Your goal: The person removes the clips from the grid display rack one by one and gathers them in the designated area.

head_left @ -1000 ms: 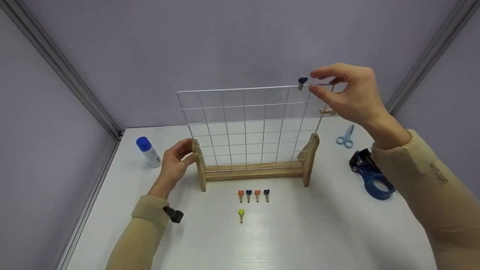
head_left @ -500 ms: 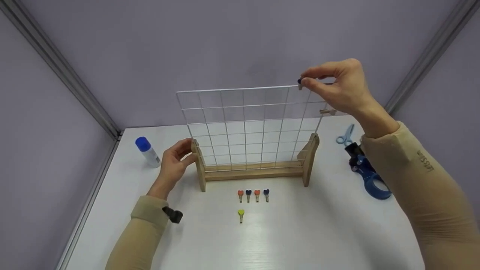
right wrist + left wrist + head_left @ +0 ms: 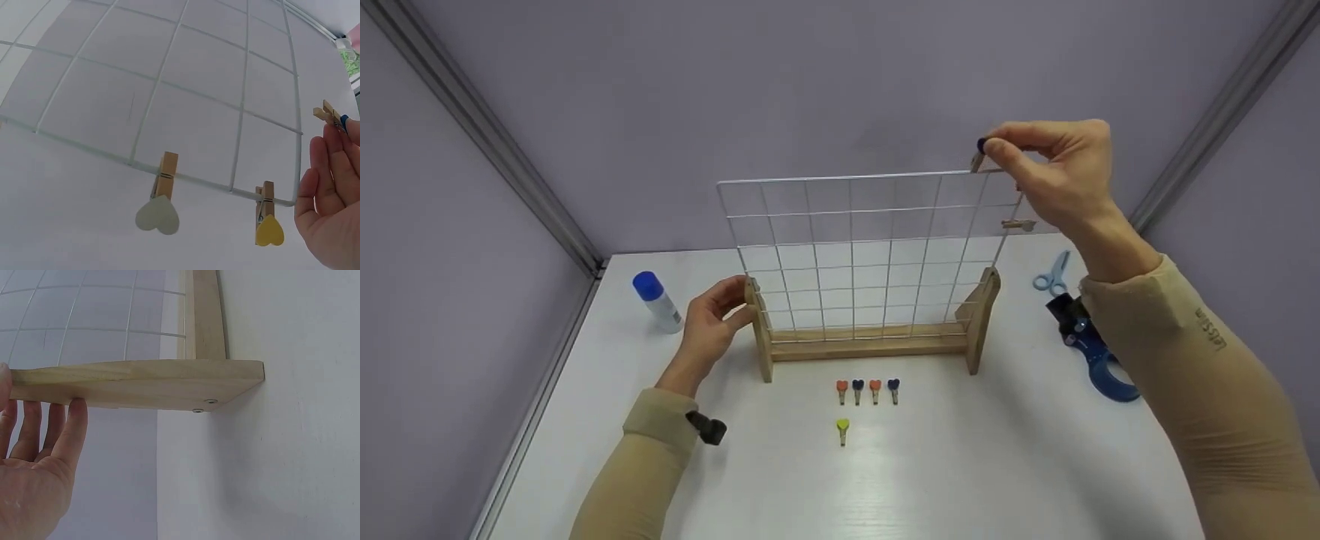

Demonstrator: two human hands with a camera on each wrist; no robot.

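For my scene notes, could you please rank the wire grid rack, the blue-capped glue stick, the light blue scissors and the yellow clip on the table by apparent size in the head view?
1. Wire grid rack
2. Blue-capped glue stick
3. Light blue scissors, close to the glue stick, so unsure
4. Yellow clip

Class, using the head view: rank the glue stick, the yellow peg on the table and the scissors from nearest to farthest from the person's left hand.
1. Glue stick, just left of the left hand.
2. Yellow peg, right of the hand, in front of the rack.
3. Scissors, far right side of the table.
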